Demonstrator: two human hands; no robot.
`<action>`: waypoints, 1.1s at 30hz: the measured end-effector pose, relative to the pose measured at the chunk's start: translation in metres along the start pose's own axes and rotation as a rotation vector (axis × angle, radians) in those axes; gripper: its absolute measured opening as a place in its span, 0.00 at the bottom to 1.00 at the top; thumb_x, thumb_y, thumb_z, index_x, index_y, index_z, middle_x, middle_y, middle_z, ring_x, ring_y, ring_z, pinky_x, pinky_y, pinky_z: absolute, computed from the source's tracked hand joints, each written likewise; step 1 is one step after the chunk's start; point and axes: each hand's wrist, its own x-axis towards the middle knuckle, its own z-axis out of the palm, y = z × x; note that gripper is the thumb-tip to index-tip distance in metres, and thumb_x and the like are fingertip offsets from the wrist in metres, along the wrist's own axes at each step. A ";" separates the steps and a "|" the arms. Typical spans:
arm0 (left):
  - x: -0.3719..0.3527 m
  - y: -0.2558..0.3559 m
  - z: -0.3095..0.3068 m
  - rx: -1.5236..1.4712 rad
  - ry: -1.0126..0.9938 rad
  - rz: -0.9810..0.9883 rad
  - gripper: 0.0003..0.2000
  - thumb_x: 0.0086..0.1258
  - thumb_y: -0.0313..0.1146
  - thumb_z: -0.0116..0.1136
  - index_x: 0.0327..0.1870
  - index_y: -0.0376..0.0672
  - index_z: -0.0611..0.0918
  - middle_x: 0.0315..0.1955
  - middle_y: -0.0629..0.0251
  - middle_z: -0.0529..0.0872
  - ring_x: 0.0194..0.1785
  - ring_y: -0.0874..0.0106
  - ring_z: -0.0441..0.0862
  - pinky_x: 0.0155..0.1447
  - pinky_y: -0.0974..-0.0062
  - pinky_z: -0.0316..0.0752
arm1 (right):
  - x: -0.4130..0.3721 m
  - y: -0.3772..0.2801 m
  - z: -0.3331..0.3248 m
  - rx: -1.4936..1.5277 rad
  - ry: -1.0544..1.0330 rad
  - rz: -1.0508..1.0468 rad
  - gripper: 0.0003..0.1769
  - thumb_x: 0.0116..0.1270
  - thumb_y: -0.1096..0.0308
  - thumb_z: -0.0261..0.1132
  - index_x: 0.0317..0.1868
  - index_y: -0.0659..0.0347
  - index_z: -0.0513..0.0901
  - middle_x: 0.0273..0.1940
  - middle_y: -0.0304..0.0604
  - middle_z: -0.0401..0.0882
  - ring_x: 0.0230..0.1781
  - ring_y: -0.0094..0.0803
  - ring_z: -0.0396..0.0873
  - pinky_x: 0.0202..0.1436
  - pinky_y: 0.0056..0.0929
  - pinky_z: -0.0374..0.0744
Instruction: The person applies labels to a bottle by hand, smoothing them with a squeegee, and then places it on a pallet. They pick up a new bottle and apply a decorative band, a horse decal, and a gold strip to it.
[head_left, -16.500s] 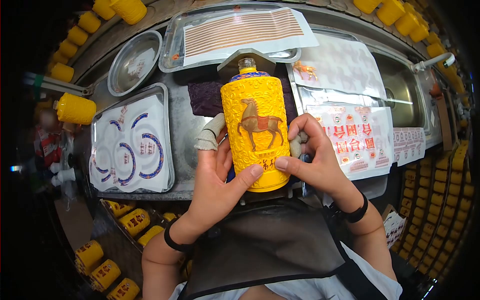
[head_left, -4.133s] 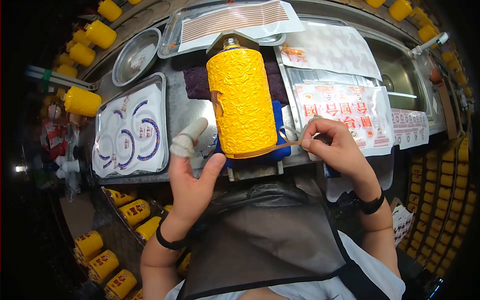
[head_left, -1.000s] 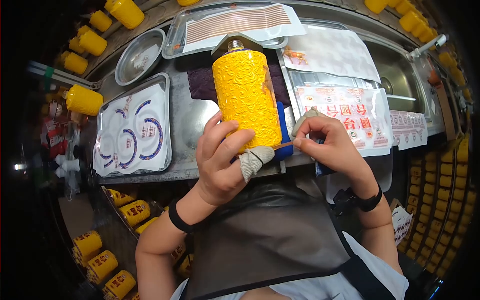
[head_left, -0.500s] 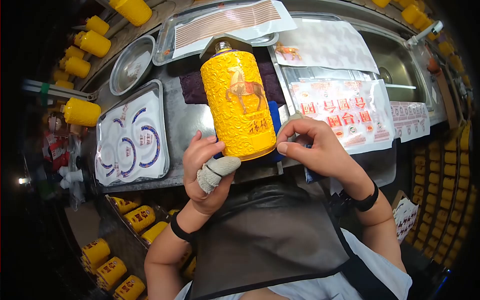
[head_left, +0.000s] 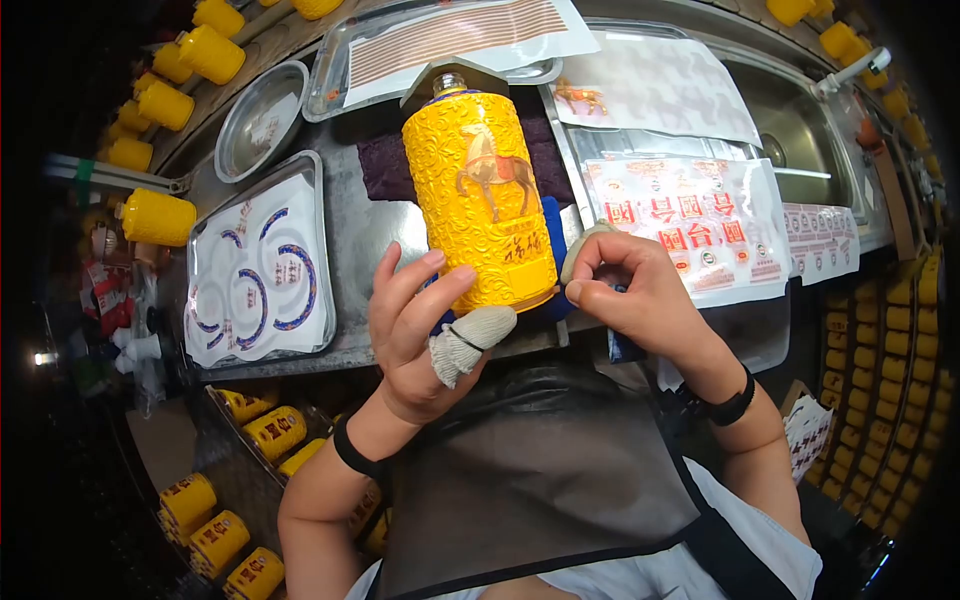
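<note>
A yellow embossed bottle [head_left: 480, 200] with a horse picture and dark lettering lies on its side, its neck toward the far edge and its base toward me. My left hand [head_left: 425, 325] is at the base's left side, fingers spread, with a cloth cover on the thumb resting by the bottom edge. At the base's right is my right hand [head_left: 625, 285], fingers curled in a pinch close to the bottle; what they hold, if anything, is too small to make out. Beneath the bottle lies a dark purple cloth [head_left: 385, 170], with blue material beside it.
Decal sheets [head_left: 690, 225] lie on the right, a tray with curved blue decals [head_left: 262, 275] on the left. A round metal bowl [head_left: 262, 122], a striped sheet [head_left: 455, 45] and a sink [head_left: 800, 140] are farther back. Yellow bottles [head_left: 160, 217] stand around the bench.
My left hand has shifted right along the base, its fingers more spread and its thumb farther under the bottom edge. My right hand has barely moved.
</note>
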 end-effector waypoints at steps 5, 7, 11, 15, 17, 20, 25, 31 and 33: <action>0.013 0.001 0.006 0.035 -0.038 0.079 0.14 0.54 0.32 0.72 0.43 0.55 0.87 0.54 0.67 0.82 0.61 0.59 0.77 0.67 0.44 0.68 | 0.000 0.000 0.001 0.045 -0.024 0.141 0.06 0.62 0.68 0.68 0.32 0.62 0.81 0.31 0.31 0.81 0.32 0.13 0.73 0.37 0.18 0.73; 0.017 0.003 0.010 0.043 -0.037 0.096 0.13 0.55 0.33 0.70 0.42 0.54 0.87 0.54 0.68 0.83 0.61 0.60 0.77 0.66 0.44 0.68 | 0.001 0.000 0.001 0.030 -0.041 0.151 0.06 0.62 0.69 0.68 0.33 0.63 0.82 0.32 0.30 0.80 0.32 0.13 0.72 0.37 0.17 0.72; 0.020 0.007 0.014 0.009 -0.039 0.086 0.13 0.55 0.32 0.71 0.43 0.52 0.87 0.53 0.67 0.84 0.61 0.60 0.77 0.66 0.45 0.69 | 0.001 0.002 0.002 0.023 -0.060 0.115 0.05 0.62 0.71 0.68 0.34 0.63 0.82 0.34 0.30 0.79 0.33 0.13 0.72 0.37 0.16 0.72; 0.005 0.003 0.004 -0.040 -0.006 0.045 0.19 0.54 0.25 0.73 0.47 0.53 0.84 0.53 0.65 0.80 0.59 0.57 0.78 0.68 0.46 0.70 | 0.001 0.008 0.007 0.068 -0.002 0.053 0.07 0.62 0.67 0.68 0.31 0.63 0.84 0.29 0.31 0.81 0.29 0.13 0.73 0.35 0.18 0.73; 0.002 0.002 -0.001 -0.010 -0.015 0.024 0.19 0.55 0.25 0.72 0.48 0.52 0.83 0.52 0.65 0.80 0.58 0.57 0.78 0.68 0.46 0.71 | 0.001 0.009 0.006 0.087 -0.009 0.052 0.07 0.61 0.68 0.67 0.31 0.63 0.84 0.28 0.31 0.81 0.29 0.13 0.73 0.35 0.18 0.74; 0.003 0.001 -0.005 0.027 -0.046 0.032 0.19 0.56 0.26 0.72 0.49 0.52 0.82 0.52 0.64 0.80 0.58 0.57 0.78 0.68 0.46 0.70 | 0.003 0.010 0.006 0.076 -0.023 0.058 0.07 0.61 0.68 0.67 0.31 0.63 0.83 0.28 0.31 0.81 0.29 0.14 0.73 0.35 0.19 0.74; 0.020 0.006 0.001 0.034 -0.052 0.081 0.12 0.55 0.33 0.72 0.41 0.50 0.85 0.53 0.68 0.83 0.59 0.59 0.79 0.67 0.44 0.68 | 0.005 0.012 0.006 0.048 -0.023 0.039 0.06 0.61 0.68 0.67 0.31 0.63 0.83 0.28 0.30 0.80 0.29 0.13 0.72 0.34 0.18 0.73; 0.031 0.011 0.011 0.057 -0.142 0.106 0.16 0.50 0.30 0.74 0.41 0.52 0.85 0.52 0.68 0.83 0.62 0.56 0.76 0.67 0.46 0.68 | 0.005 0.007 0.003 0.002 -0.067 0.103 0.03 0.62 0.73 0.66 0.34 0.63 0.81 0.33 0.30 0.79 0.34 0.14 0.73 0.40 0.16 0.72; 0.031 0.009 0.011 0.018 -0.117 0.070 0.17 0.50 0.29 0.75 0.43 0.50 0.84 0.51 0.68 0.83 0.62 0.56 0.76 0.68 0.48 0.68 | 0.003 0.006 0.000 0.020 -0.058 0.151 0.03 0.61 0.73 0.65 0.35 0.63 0.80 0.33 0.30 0.78 0.34 0.13 0.72 0.38 0.15 0.72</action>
